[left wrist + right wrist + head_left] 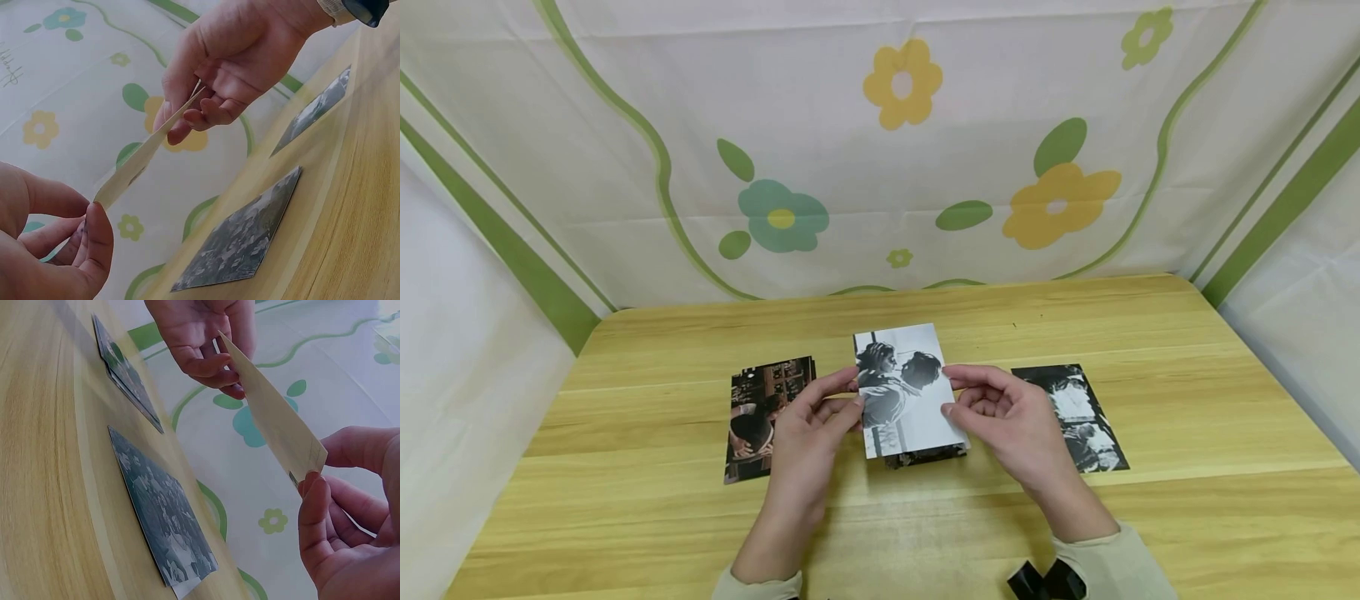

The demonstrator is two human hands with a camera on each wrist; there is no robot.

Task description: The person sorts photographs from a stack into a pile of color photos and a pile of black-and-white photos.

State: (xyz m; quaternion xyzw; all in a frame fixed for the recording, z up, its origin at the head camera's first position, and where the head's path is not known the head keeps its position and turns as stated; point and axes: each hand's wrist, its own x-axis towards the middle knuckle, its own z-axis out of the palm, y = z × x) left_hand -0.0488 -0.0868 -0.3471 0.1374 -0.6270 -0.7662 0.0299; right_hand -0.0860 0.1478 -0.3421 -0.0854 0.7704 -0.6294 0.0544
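A black-and-white photo card [898, 396] showing two people is held up above the table, pinched at its left edge by my left hand [808, 437] and at its right edge by my right hand [1018, 421]. Its pale back [281, 419] faces down in the right wrist view. A second edge peeks out at its lower right corner; I cannot tell whether another card is held with it. Below lies a dark photo card [244, 234], mostly covered in the head view. To the left is a small stack of colour photo cards [748, 433], partly behind my left hand.
Right of my right hand lies another black-and-white photo card [1088, 437]. All rest on a wooden table [625, 500]. A white cloth with printed flowers [850, 167] stands behind it. A black object [1045, 579] sits by the right sleeve.
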